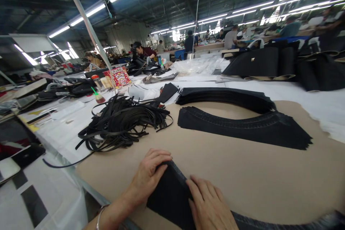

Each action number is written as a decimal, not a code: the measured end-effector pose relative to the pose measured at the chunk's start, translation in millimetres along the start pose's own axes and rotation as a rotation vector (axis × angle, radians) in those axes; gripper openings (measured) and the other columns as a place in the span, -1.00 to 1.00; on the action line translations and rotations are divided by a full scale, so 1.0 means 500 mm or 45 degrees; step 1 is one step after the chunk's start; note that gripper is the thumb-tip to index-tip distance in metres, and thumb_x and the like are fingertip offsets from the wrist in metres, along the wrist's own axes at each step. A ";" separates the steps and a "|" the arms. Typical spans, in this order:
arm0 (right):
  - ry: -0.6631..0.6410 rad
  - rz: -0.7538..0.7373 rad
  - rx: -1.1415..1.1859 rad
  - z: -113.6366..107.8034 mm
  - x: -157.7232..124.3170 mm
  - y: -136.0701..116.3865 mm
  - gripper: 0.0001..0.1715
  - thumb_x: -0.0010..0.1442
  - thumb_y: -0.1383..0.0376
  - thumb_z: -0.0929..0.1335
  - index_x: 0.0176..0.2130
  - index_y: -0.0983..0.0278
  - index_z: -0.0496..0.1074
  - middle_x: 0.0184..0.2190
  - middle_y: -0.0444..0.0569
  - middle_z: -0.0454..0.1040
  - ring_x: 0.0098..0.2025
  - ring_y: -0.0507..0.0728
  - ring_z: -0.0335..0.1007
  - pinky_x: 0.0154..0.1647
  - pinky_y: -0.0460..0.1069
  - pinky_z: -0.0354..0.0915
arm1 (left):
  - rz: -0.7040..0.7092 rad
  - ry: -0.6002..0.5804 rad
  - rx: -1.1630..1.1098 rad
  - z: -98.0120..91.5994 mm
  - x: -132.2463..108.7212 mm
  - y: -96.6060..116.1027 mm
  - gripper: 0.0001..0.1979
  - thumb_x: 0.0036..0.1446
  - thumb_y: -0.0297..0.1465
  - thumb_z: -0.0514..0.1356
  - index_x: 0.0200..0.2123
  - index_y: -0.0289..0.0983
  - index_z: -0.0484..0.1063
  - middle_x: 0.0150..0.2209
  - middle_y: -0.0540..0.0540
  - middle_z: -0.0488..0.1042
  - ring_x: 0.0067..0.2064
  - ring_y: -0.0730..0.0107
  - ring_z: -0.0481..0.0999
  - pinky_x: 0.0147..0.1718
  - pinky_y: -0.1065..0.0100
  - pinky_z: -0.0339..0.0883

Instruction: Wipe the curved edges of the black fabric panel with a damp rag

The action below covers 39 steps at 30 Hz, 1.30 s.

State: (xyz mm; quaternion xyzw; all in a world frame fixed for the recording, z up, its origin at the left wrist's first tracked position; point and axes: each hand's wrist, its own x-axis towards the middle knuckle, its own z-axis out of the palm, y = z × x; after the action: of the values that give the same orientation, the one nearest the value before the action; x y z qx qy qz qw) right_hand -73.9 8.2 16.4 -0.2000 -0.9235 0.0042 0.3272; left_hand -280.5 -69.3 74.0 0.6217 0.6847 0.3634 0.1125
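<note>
Panel has its corner in left grip, edge under right grip.

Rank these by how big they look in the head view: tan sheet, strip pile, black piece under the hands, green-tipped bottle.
1. Tan sheet
2. Strip pile and black piece: unsure, the piece is nearer and partly covered
3. Green-tipped bottle

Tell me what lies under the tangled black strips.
At their edges, the black strips lie on the tan sheet and the white tabletop; whatever the heap's middle covers cannot be seen.
</note>
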 end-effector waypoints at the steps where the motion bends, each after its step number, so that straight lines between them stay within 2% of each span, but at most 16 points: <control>1: -0.053 0.032 0.026 -0.001 0.005 -0.003 -0.54 0.12 0.48 0.27 0.04 0.27 0.32 -0.11 0.01 0.50 -0.15 0.16 0.41 -0.15 0.04 0.25 | -0.007 -0.058 0.042 -0.005 0.012 0.005 -0.71 0.24 -0.52 0.10 -0.02 -0.17 0.45 0.02 -0.10 0.48 0.09 0.27 0.35 0.12 0.20 0.20; 3: -0.137 0.101 0.054 -0.003 0.020 -0.008 -0.53 0.16 0.43 0.28 0.09 0.30 0.27 -0.16 0.01 0.50 -0.19 0.17 0.41 -0.19 0.06 0.25 | -0.007 -0.275 0.161 -0.014 0.035 0.012 -0.57 0.17 -0.58 0.12 0.08 -0.15 0.37 0.08 -0.09 0.42 0.14 0.27 0.30 0.17 0.17 0.09; 6: -0.189 0.202 0.055 0.000 0.047 -0.018 -0.59 0.18 0.38 0.30 0.05 0.27 0.27 -0.21 0.01 0.49 -0.21 0.20 0.41 -0.20 0.09 0.23 | 0.024 -0.562 0.278 -0.019 0.067 0.015 -0.52 0.07 -0.57 0.20 0.06 -0.12 0.38 0.00 -0.06 0.44 0.09 0.22 0.32 0.13 0.13 0.04; 13: -0.358 0.406 0.109 0.016 0.088 -0.032 -0.76 0.10 0.43 0.34 -0.18 0.21 0.38 -0.29 -0.03 0.47 -0.22 0.24 0.39 -0.22 0.12 0.22 | 0.076 -0.760 0.325 -0.020 0.116 0.010 -0.77 -0.05 -0.54 0.31 -0.28 -0.16 0.49 -0.28 0.01 0.46 -0.08 0.21 0.37 -0.02 0.17 0.02; 16: -0.416 0.506 0.171 0.011 0.100 -0.035 -0.81 0.07 0.45 0.37 -0.28 0.21 0.39 -0.30 -0.05 0.46 -0.22 0.24 0.39 -0.23 0.10 0.23 | 0.089 -0.777 0.299 -0.021 0.122 0.001 -0.85 -0.05 -0.53 0.32 -0.38 -0.18 0.50 -0.27 0.02 0.46 -0.07 0.23 0.37 -0.01 0.17 0.00; 20: -0.423 0.545 0.248 0.003 0.112 -0.035 -0.83 0.04 0.46 0.39 -0.36 0.19 0.39 -0.33 -0.08 0.44 -0.24 0.20 0.38 -0.27 0.04 0.25 | 0.110 -0.753 0.245 -0.021 0.117 -0.014 -0.86 0.01 -0.52 0.28 -0.36 -0.15 0.54 -0.26 0.02 0.50 -0.05 0.26 0.39 0.02 0.21 0.01; 25: -0.366 0.492 0.378 0.007 0.100 -0.032 -0.77 0.07 0.52 0.33 -0.34 0.19 0.37 -0.36 -0.10 0.44 -0.27 0.17 0.39 -0.28 0.01 0.28 | 0.163 -0.721 0.213 -0.026 0.107 -0.020 -0.84 0.10 -0.50 0.24 -0.34 -0.11 0.58 -0.30 0.02 0.54 -0.09 0.31 0.43 0.08 0.21 -0.03; 30: -0.343 0.469 0.469 0.010 0.084 -0.031 -0.77 0.12 0.52 0.30 -0.29 0.20 0.40 -0.31 -0.07 0.44 -0.25 0.17 0.38 -0.23 0.04 0.31 | 0.235 -0.696 0.238 -0.033 0.097 -0.020 -0.78 0.15 -0.51 0.21 -0.31 -0.04 0.58 -0.30 0.04 0.55 -0.05 0.31 0.42 0.18 0.15 -0.20; 34: -0.411 0.520 0.470 -0.001 0.091 -0.029 -0.77 0.10 0.52 0.33 -0.33 0.19 0.40 -0.30 -0.08 0.43 -0.20 0.19 0.37 -0.17 0.07 0.30 | 0.278 -0.667 0.266 -0.035 0.086 -0.023 -0.75 0.21 -0.49 0.18 -0.26 -0.01 0.57 -0.27 0.03 0.56 -0.01 0.32 0.41 0.24 0.09 -0.35; 39: -0.545 0.519 0.411 -0.013 0.105 -0.030 -0.77 0.12 0.53 0.33 -0.30 0.20 0.39 -0.31 -0.08 0.45 -0.22 0.18 0.40 -0.20 0.05 0.29 | 0.317 -0.621 0.292 -0.032 0.080 -0.027 -0.78 0.20 -0.51 0.20 -0.27 -0.03 0.56 -0.27 0.06 0.56 -0.01 0.35 0.41 0.24 0.09 -0.40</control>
State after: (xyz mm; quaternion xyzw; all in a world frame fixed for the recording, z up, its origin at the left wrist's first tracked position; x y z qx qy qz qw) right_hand -112.5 13.3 55.5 -0.3209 -0.8997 0.2577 0.1456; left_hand -308.7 -37.3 88.5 0.7785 0.5926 0.1346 0.1571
